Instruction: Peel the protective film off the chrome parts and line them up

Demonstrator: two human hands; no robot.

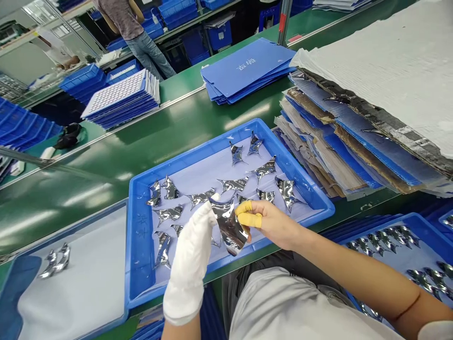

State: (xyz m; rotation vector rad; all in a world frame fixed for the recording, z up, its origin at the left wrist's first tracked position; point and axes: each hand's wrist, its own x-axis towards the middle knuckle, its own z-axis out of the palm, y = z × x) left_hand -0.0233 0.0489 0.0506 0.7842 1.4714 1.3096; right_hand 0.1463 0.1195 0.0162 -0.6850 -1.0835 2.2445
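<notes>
A shiny chrome-coloured part [230, 226] with pointed corners is held up between my hands, above the front of a blue tray [136, 236]. My left hand [189, 264], in a white glove, grips its left edge with the fingertips. On the right edge, my right hand [272, 222] pinches it, with yellow covers on its thumb and a finger. Several similar chrome parts [286, 191] lie spread on the white sheet [201, 165] lining the tray. Some parts behind my hands are partly hidden.
At left a second lined tray [81, 293] holds two chrome parts [56, 260]. Stacked sheets [329, 137] rise on the right, near blue boards [247, 68]. Rows of chrome parts fill another tray [392, 259] at lower right. A person [134, 33] stands beyond the green bench [170, 134].
</notes>
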